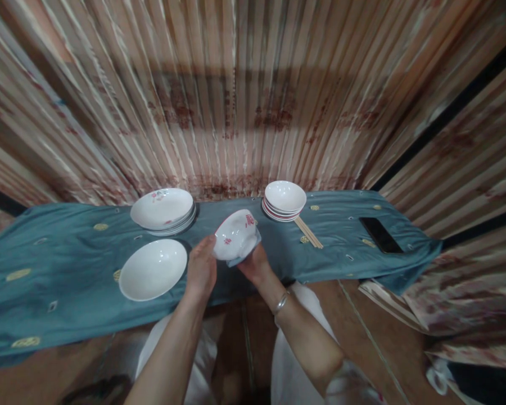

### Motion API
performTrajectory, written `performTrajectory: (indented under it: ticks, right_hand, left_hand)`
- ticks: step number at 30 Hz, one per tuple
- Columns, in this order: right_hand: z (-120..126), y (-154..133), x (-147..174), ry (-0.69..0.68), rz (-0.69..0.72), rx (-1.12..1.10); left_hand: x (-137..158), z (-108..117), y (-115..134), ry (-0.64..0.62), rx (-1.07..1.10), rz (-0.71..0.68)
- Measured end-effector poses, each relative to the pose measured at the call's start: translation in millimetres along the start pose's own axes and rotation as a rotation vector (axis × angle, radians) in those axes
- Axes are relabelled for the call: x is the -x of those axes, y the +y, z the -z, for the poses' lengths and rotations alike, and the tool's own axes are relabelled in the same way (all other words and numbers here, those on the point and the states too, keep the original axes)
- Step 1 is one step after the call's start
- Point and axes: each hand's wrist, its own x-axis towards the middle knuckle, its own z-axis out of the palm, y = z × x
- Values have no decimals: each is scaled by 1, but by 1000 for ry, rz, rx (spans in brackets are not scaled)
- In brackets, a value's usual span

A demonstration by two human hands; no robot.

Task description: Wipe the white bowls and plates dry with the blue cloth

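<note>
Bowl, glossy white, held tilted in the air over the bench, about midway along its length. The outer wall is turned to the viewer and bears red decoration: a dense, character-like mark close to the upper right of the rim, too small to read, and a smaller red figure lower on the left. A reddish line follows part of the upper rim; small highlights show the smooth glaze. The left grip is nearly closed, pinching the bowl's left edge. The right grip is curled beneath the lower right side, supporting it through a pale blue cloth; its fingers are largely hidden, so how far they are spread cannot be told. A silver bracelet encircles the right wrist.

Surroundings: a teal cover with yellow motifs drapes the bench. Near the back edge, left of centre, stands a plate stack; just in front, towards the front edge, lies a white dish. Right of centre, by the back edge, stands a bowl stack, with chopsticks just beside it. A black phone lies towards the right end.
</note>
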Motion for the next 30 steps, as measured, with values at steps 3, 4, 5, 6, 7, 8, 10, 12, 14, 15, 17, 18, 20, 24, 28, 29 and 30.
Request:
performTrajectory:
  ticks: [3, 4, 5, 6, 7, 8, 10, 12, 14, 15, 17, 18, 20, 24, 28, 29, 30]
  right_hand:
    - [-3, 4, 4, -69, -119, -54]
    - [-4, 5, 4, -86, -157, -63]
    - [-3, 6, 4, -96, -189, -70]
    - [-3, 6, 4, -98, -210, -76]
    - [-2, 5, 3, -94, -222, -81]
    - [-2, 4, 3, -86, -225, -84]
    - [0, -1, 0, -67, -215, -88]
    - [2, -7, -3, -38, -178, -87]
    - [6, -13, -7, -9, -114, -66]
    - [8, -16, -8, -2, -82, -44]
    - [12, -23, -11, -9, -33, 19]
    - [15, -26, -13, -19, -17, 55]
    - [20, -34, -15, -19, 26, 137]
    - [28, -47, -19, 27, 135, 237]
    - [34, -55, -20, 68, 268, 264]
    - [35, -56, -19, 74, 292, 267]
    - [35, -58, -19, 74, 309, 266]
  left_hand:
    - [1, -1, 1, 8, -16, -13]
    - [1, -2, 1, 9, -24, -15]
    - [1, -2, 1, 7, -32, -16]
    - [1, -2, 0, 0, -40, -15]
    - [1, -2, -1, -10, -45, -14]
    - [2, -2, -3, -23, -46, -16]
    - [3, -3, -7, -56, -42, -27]
    - [5, -4, -11, -95, -35, -35]
    - [8, -5, -14, -129, -30, -22]
    - [9, -5, -15, -139, -28, -10]
    - [12, -7, -16, -143, -23, 18]
    - [14, -7, -16, -140, -22, 29]
    - [16, -7, -16, -135, -26, 47]
    - [16, -4, -15, -158, -56, 72]
    - [14, -1, -12, -159, -76, 82]
    - [14, 0, -10, -160, -69, 77]
    - [13, 0, -8, -164, -62, 72]
